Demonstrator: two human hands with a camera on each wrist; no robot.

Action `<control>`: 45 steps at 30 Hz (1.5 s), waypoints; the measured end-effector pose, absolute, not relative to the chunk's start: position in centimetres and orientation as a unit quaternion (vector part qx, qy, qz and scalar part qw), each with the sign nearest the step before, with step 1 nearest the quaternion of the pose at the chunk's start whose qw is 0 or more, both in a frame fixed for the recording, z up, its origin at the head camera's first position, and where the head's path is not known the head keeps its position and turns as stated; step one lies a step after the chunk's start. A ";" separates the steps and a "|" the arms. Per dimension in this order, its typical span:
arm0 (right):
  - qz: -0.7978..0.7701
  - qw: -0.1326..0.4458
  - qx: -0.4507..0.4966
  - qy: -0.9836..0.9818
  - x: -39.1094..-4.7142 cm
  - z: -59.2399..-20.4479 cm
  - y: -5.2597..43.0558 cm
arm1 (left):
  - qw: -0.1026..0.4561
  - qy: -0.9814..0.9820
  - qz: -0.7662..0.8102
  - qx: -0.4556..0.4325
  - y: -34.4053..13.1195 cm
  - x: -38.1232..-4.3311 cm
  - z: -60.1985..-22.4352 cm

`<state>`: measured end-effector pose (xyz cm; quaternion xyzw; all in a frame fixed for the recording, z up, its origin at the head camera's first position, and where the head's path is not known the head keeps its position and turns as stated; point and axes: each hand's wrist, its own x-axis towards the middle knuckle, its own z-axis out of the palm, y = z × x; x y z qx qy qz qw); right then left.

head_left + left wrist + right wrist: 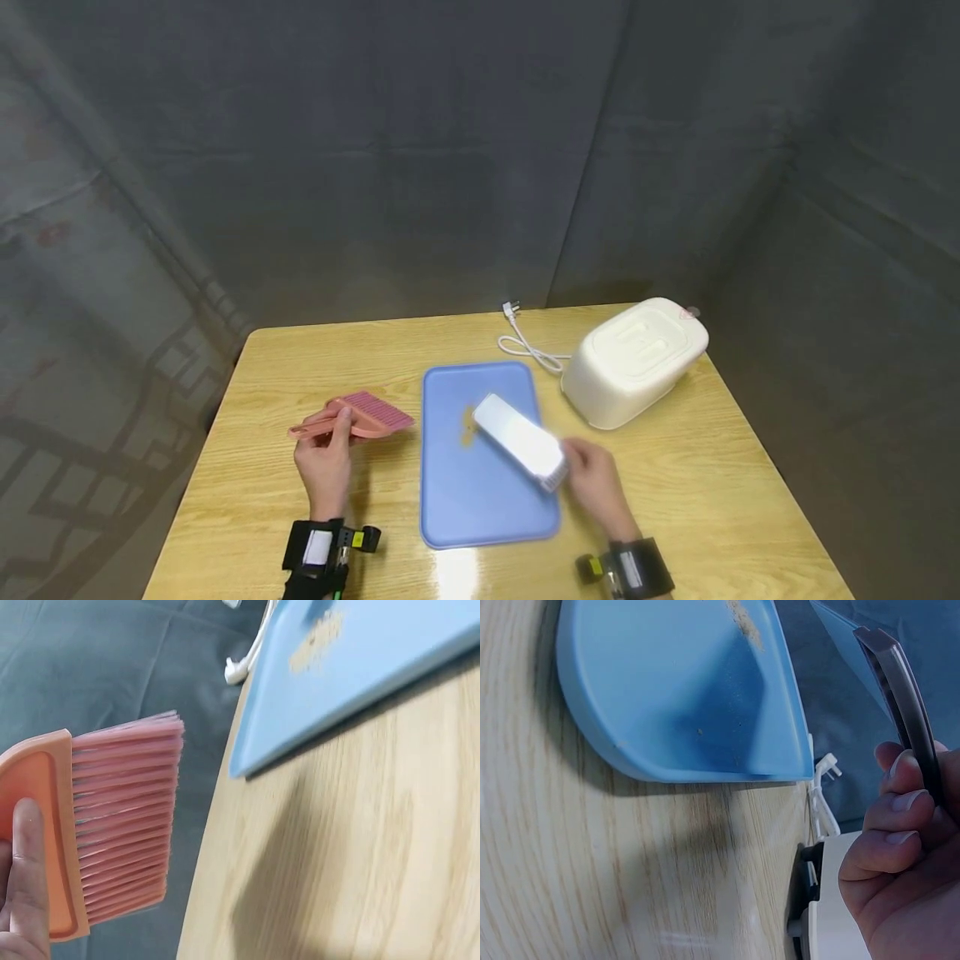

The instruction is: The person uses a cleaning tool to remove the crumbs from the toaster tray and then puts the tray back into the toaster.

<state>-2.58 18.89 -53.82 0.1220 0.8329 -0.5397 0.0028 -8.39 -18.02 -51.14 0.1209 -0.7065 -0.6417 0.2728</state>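
Note:
My left hand (327, 468) holds a pink brush (371, 414) by its handle, raised over the table left of the blue tray (487, 529). Its thumb lies along the brush's orange-pink body, and the bristles (127, 817) point toward the tray. On the tray lies a patch of tan crumbs (316, 641). My right hand (597, 487) pinches one end of a long, shiny crumb tray (517, 437), which slants above the blue tray. From the right wrist, the gripped end (907, 697) looks dark and narrow, with curled fingers around it.
A cream toaster-like appliance (637, 358) stands at the back right of the wooden table (697, 500). Its white cord and plug (525, 346) lie by the back edge, behind the blue tray. Grey cloth (375, 167) hangs behind the table.

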 end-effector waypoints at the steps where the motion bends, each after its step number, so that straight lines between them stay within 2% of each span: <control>1: -0.540 0.002 0.122 0.833 -2.6 -53.8 18.9 | 0.277 -0.701 -0.646 0.122 -18.2 -8.4 -51.2; 12: -0.542 0.001 0.128 0.830 -2.7 -54.1 18.7 | 0.278 -0.654 -0.695 0.111 -18.4 -8.9 -53.2; 19: -0.539 0.001 0.123 0.834 -2.6 -54.3 18.7 | 0.224 -0.624 -0.739 0.118 -18.1 -8.7 -54.4; 29: -0.536 -0.001 0.124 0.835 -2.6 -54.4 18.8 | 0.178 -0.646 -0.733 0.117 -18.2 -8.6 -55.3; 36: -0.528 -0.007 0.126 0.840 -2.5 -54.4 18.8 | 0.107 -0.663 -0.730 0.127 -18.9 -7.8 -55.6; 40: -0.526 -0.002 0.129 0.840 -2.5 -54.5 18.8 | 0.070 -0.701 -0.695 0.141 -19.4 -7.3 -55.4; 45: -0.529 0.002 0.129 0.839 -2.6 -54.6 18.9 | 0.052 -0.743 -0.652 0.145 -19.7 -6.8 -54.8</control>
